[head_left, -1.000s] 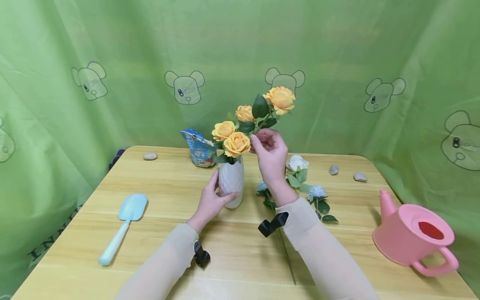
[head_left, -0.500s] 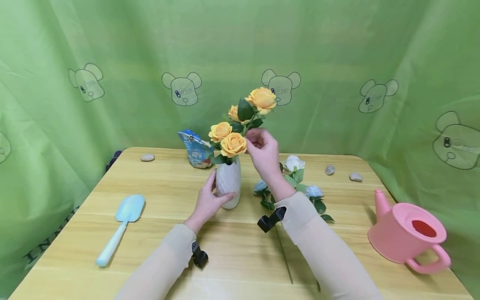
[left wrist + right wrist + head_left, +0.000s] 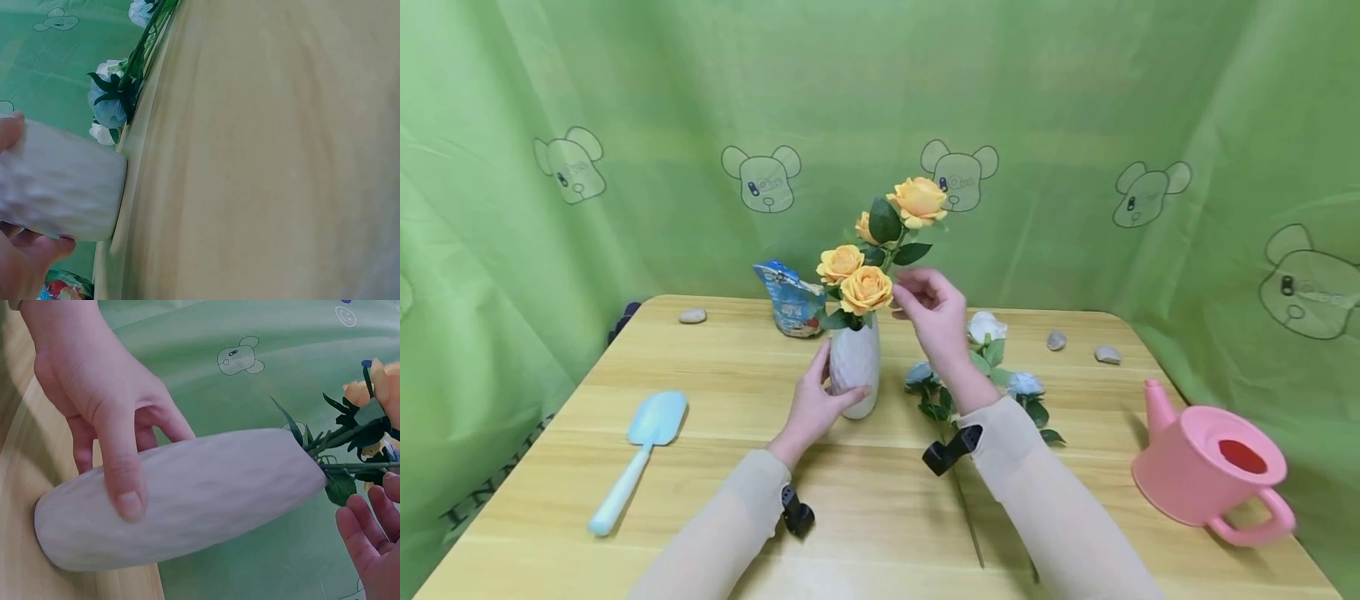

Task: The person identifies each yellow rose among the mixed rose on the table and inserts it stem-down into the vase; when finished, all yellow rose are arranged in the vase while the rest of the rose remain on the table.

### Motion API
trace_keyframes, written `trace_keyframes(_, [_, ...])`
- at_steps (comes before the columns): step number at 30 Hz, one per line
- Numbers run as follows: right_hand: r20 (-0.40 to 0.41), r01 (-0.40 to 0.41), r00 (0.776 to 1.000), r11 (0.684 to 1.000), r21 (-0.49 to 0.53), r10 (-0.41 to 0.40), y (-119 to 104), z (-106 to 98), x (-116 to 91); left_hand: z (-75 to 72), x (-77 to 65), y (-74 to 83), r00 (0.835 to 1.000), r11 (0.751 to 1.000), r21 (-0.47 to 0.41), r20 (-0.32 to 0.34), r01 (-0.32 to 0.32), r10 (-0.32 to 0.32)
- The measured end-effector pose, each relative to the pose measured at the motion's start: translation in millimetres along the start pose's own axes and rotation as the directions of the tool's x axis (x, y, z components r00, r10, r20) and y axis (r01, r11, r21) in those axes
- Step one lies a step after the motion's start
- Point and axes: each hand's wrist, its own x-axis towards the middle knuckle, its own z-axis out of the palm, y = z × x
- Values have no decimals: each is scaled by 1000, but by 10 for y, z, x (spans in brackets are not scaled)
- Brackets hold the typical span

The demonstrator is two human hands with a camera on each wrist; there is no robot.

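A white textured vase (image 3: 854,367) stands on the table, with several yellow-orange roses (image 3: 867,289) in its mouth. My left hand (image 3: 817,406) grips the vase low on its body, thumb across the near side, as the right wrist view also shows. Beside the stems above the rim is my right hand (image 3: 937,317), its fingers loosely bent. In the right wrist view its fingertips (image 3: 356,519) lie apart just beneath a green stem (image 3: 362,466), pinching nothing. The tallest rose (image 3: 919,202) leans to the right.
White and pale blue roses (image 3: 1024,383) lie to the right, partly under my right forearm. A pink watering can (image 3: 1206,467) is at far right, a light blue trowel (image 3: 643,454) at left. Behind the vase stands a blue bag (image 3: 793,304). Grey stones (image 3: 692,316) lie near the back edge.
My right hand has let go of the tallest rose's stem and dropped slightly right. That rose came left, closer to the others, beforehand. My left hand keeps its hold on the vase.
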Motion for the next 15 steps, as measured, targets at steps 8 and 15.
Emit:
trace_keyframes(8, [8,-51,999,998,-40,51,35,-224,-143,-13,55,-273,1000,1000,-3,3,11,-11])
trace_keyframes(15, [27,-117,992,985,-129,121,94,-596,-356,-224,6,-264,997,997,72,60,40,-44])
